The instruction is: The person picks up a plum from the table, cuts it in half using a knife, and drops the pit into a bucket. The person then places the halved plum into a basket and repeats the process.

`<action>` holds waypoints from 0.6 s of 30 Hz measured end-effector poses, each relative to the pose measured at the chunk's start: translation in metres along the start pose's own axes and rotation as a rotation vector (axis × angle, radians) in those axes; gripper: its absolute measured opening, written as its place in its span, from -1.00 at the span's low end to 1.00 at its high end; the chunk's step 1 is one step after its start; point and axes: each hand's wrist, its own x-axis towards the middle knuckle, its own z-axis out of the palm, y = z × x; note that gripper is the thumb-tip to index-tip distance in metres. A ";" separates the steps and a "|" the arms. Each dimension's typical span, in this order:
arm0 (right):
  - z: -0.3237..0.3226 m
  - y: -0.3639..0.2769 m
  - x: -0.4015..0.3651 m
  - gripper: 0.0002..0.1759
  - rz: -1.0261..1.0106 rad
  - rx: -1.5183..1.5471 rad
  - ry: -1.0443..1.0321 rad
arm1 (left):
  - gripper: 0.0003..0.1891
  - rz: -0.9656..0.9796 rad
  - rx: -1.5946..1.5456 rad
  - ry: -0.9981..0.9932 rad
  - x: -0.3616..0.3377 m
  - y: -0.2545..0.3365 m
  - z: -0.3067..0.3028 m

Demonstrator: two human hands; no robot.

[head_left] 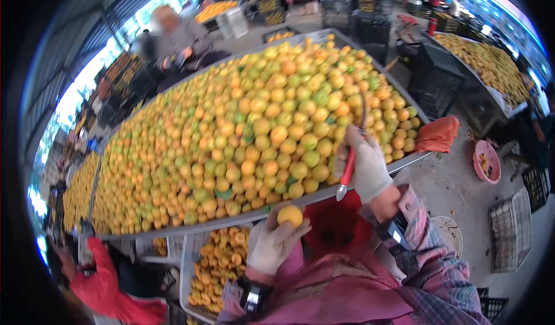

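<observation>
A round yellow fruit (290,215) rests in the fingers of my left hand (272,241), which wears a whitish glove. That hand is just outside the table's near rim. My right hand (367,163), also gloved, grips a red-handled tool (348,170). The tool has a silver tip at its lower end, and a thin curved part rises above my fist over the fruit pile. Both hands are at the front edge of a long metal-rimmed table (312,199) heaped with yellow, orange and greenish fruit (260,128).
Below the table, left of my left hand, stands a white crate (186,267) of orange fruit. A red container (338,226) sits between my arms. An orange bag (437,134) hangs at the right corner; a pink basin (487,162) is on the floor. Other people sit across and at left.
</observation>
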 end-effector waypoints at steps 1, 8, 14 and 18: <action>0.006 0.004 -0.014 -0.66 0.029 -0.006 0.029 | -0.60 -0.246 -0.557 0.107 -0.001 0.011 0.006; 0.046 0.000 -0.078 -0.75 -0.083 0.152 -0.089 | -0.37 -0.276 -0.876 -0.103 -0.004 0.028 -0.001; 0.054 0.002 -0.098 -0.77 -0.198 0.285 -0.222 | -0.47 -0.172 -0.569 0.015 -0.008 0.052 0.008; 0.055 0.007 -0.103 -0.78 -0.248 0.352 -0.307 | -0.15 -0.162 -0.818 -0.109 -0.011 0.039 0.012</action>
